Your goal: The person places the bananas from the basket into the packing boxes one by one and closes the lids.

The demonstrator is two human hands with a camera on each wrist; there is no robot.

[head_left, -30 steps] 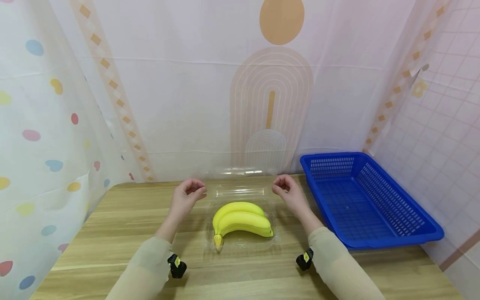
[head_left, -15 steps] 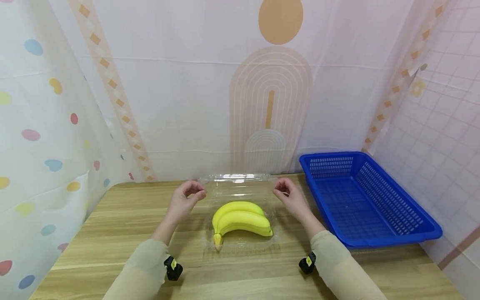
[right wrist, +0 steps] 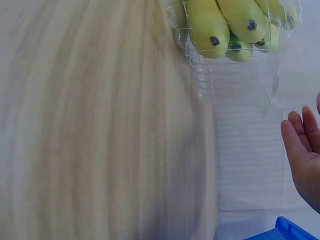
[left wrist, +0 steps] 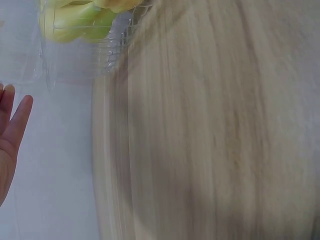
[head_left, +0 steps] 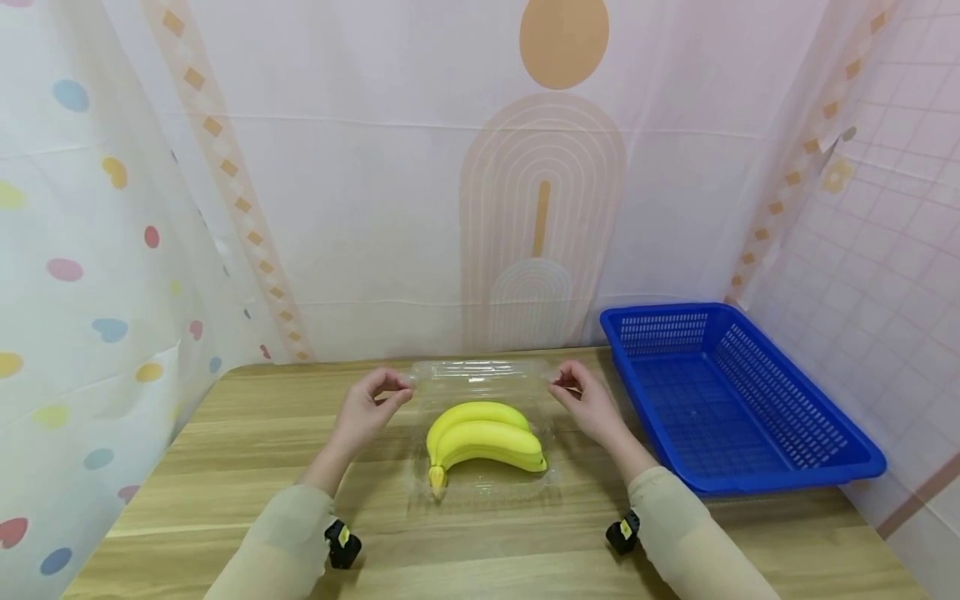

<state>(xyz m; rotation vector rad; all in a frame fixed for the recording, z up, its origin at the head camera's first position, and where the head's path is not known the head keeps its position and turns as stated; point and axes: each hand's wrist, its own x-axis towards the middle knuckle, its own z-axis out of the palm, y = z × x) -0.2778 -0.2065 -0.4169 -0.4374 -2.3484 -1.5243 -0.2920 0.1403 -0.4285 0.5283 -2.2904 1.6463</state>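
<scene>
A bunch of yellow bananas point(head_left: 487, 444) lies in the base of a clear plastic clamshell box point(head_left: 491, 487) on the table. The box's see-through lid point(head_left: 480, 372) stands raised behind the fruit. At the lid's left corner my left hand point(head_left: 369, 404) pinches the edge with thumb and forefinger; my right hand point(head_left: 588, 404) does the same at the right corner. The wrist views catch only outer fingers of the left hand point(left wrist: 9, 135) and right hand point(right wrist: 307, 155), so the pinching tips are hidden there. Banana tips point(right wrist: 230, 30) show through the clear wall in the right wrist view.
A blue plastic basket point(head_left: 738, 400) with slotted sides stands on the right of the wooden table point(head_left: 480, 558), beyond my right forearm. A patterned curtain point(head_left: 375, 208) hangs along the table's back edge and both sides.
The top edge of the clear lid has come lower in the head view. Both hands have shifted slightly downward with it. The bananas and basket stay put.
</scene>
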